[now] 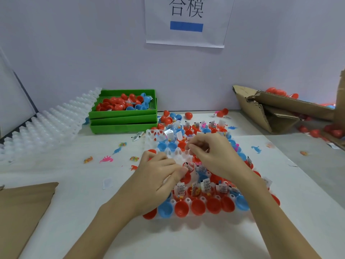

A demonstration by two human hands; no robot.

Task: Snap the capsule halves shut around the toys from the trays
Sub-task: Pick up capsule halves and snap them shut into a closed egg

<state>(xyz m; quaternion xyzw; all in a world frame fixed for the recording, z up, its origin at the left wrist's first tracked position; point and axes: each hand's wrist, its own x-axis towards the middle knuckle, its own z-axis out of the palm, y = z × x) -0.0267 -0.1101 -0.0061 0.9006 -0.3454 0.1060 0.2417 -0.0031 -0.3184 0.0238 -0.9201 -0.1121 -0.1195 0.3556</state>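
Note:
A white moulded tray (pixel 149 132) lies on the table, filled with red and blue capsule halves (pixel 197 207). Many of them hold small toys and folded paper slips (pixel 206 184). My left hand (pixel 158 174) lies curled over the tray's left middle, its thumb and fingers pinching a red capsule half (pixel 187 178). Further back, my right hand (pixel 211 154) hovers over the tray with curled fingers, its fingertips beside another red half (pixel 182 146). Its palm hides whatever it may hold.
Stacked green trays (pixel 122 121) with loose capsule halves stand at the back left, beside spare white moulded trays (pixel 46 128). Torn cardboard boxes (pixel 280 107) sit at the right, and flat cardboard (pixel 22 212) at the near left. Small toys (pixel 106 159) lie scattered on the table.

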